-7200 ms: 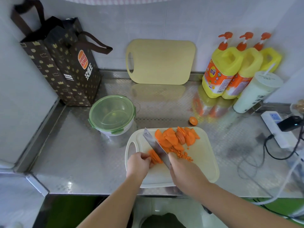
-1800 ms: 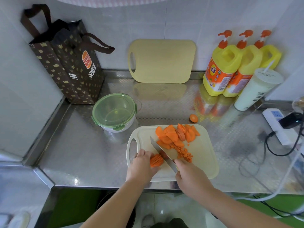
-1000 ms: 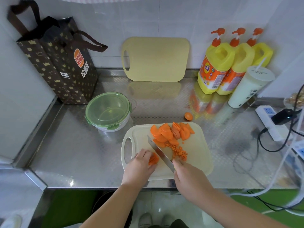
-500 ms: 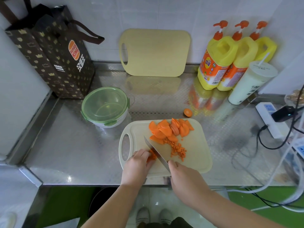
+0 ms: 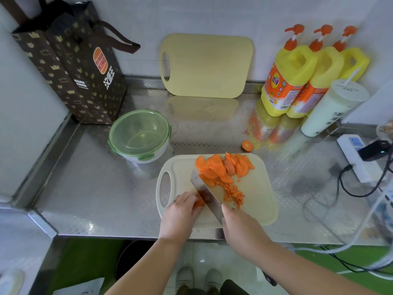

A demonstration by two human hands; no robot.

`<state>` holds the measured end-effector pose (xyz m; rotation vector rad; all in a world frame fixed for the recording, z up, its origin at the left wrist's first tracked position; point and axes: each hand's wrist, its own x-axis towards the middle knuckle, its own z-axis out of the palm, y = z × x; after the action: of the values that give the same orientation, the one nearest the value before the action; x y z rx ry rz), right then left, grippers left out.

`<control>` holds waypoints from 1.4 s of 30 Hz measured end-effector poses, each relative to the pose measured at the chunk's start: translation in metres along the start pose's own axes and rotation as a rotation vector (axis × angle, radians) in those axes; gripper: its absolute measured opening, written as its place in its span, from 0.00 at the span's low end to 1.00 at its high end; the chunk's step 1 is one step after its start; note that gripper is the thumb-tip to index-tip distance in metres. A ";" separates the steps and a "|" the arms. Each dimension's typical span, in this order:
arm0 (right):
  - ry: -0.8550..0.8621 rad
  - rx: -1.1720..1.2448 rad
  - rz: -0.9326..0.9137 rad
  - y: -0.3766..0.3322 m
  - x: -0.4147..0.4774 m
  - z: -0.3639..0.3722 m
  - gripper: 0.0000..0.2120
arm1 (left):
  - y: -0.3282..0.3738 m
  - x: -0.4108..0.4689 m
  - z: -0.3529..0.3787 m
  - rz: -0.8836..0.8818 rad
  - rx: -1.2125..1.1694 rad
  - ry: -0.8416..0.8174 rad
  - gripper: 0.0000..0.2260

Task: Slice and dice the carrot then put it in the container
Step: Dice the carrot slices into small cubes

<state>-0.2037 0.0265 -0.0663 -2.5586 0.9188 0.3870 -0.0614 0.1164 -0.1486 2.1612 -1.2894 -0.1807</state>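
Observation:
A cream cutting board (image 5: 257,201) lies at the counter's front edge. At its far end is a pile of orange carrot slices (image 5: 221,168), and a small heap of diced carrot (image 5: 232,193) sits in the middle. My left hand (image 5: 180,213) pinches a small stack of carrot slices (image 5: 198,202) against the board. My right hand (image 5: 242,226) grips a knife (image 5: 205,193) whose blade stands right beside the stack. A round container with a closed green lid (image 5: 138,135) stands to the left behind the board.
A stray carrot end (image 5: 246,145) lies on the steel counter behind the board. A second cutting board (image 5: 207,64) leans on the wall. A brown paper bag (image 5: 70,67) stands back left. Three yellow pump bottles (image 5: 297,81), a white cup (image 5: 331,107) and a power strip (image 5: 357,158) with cables crowd the right.
The stack under my left fingers has grown shorter as the knife chopped through it, and the heap of dice has grown. My left hand has edged back along the stack.

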 end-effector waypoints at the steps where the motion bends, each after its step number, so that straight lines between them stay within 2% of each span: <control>1: 0.017 0.017 0.001 0.001 -0.001 -0.002 0.10 | 0.001 0.000 -0.001 -0.008 -0.007 -0.008 0.07; 4: 0.054 0.014 -0.018 0.001 -0.006 -0.008 0.10 | 0.002 0.000 -0.006 -0.066 -0.043 -0.041 0.08; 12: 0.047 -0.088 -0.058 -0.008 -0.019 -0.010 0.20 | 0.008 0.001 -0.021 -0.175 -0.031 -0.085 0.13; 21: 0.014 -0.163 -0.071 -0.011 -0.018 0.001 0.15 | 0.004 0.000 -0.016 -0.158 0.007 -0.097 0.11; 28: -0.035 -0.195 -0.059 -0.015 -0.012 0.004 0.21 | 0.001 -0.001 -0.011 -0.116 0.033 -0.062 0.09; 36: 0.070 -0.013 -0.046 -0.002 -0.001 0.001 0.15 | 0.001 -0.001 -0.013 -0.104 -0.005 -0.051 0.06; 39: 0.134 -0.024 -0.051 0.001 -0.005 -0.003 0.17 | 0.002 -0.001 -0.016 -0.136 -0.051 -0.071 0.09; 42: 0.121 -0.072 -0.079 -0.004 -0.011 -0.004 0.20 | 0.003 -0.003 -0.020 -0.146 -0.051 -0.066 0.10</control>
<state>-0.2091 0.0334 -0.0577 -2.6999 0.8562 0.2485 -0.0572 0.1266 -0.1313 2.2230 -1.1498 -0.3427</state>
